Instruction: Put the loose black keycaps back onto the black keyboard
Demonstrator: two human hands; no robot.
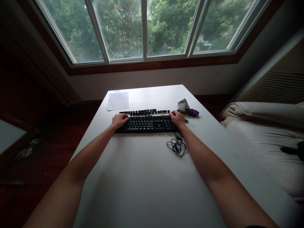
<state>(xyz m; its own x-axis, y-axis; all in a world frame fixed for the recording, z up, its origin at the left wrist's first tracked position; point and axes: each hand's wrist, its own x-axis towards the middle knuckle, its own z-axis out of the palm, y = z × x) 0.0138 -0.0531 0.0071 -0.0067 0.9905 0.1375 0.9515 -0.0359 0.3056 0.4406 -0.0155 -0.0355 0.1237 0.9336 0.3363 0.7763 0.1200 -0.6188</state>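
A black keyboard (147,124) lies across the white table, its long side facing me. My left hand (118,121) grips its far left corner, thumb and fingers closed on the edge. At the opposite end my right hand (177,118) is closed on the far right corner, covering part of the number keys. Just behind the keyboard, loose black keycaps (142,112) stand in uneven rows. A coiled black cable (177,145) rests near my right wrist. Beyond that wrist sits a small wire tool with a dark handle (190,123).
A printed paper sheet (118,100) lies at the table's (147,177) far left. Toward the far right are a grey cloth (183,105) and a purple cloth (193,112). A pale sofa (258,136) stands right of the table; a window (142,31) is behind it.
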